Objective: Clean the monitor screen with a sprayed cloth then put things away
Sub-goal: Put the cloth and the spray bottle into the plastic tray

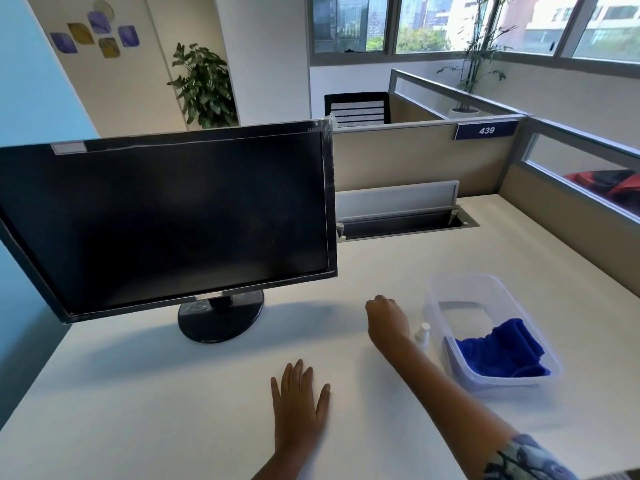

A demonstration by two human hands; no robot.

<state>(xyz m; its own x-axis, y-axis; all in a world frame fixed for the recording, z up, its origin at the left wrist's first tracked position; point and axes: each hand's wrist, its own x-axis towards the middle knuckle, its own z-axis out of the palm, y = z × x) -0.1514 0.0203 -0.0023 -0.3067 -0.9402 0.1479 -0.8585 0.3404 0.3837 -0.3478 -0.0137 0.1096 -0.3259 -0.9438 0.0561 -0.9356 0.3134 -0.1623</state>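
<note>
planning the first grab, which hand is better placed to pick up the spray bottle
Right. The right hand is just beside the spray bottle and the box with the cloth; the left hand lies flat on the desk, farther away.

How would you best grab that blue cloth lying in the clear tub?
Come straight down through the open top of the clear tub, whose walls block any sideways approach. Pinch the blue cloth at its bunched upper folds, probably with the nearer right hand.
</note>
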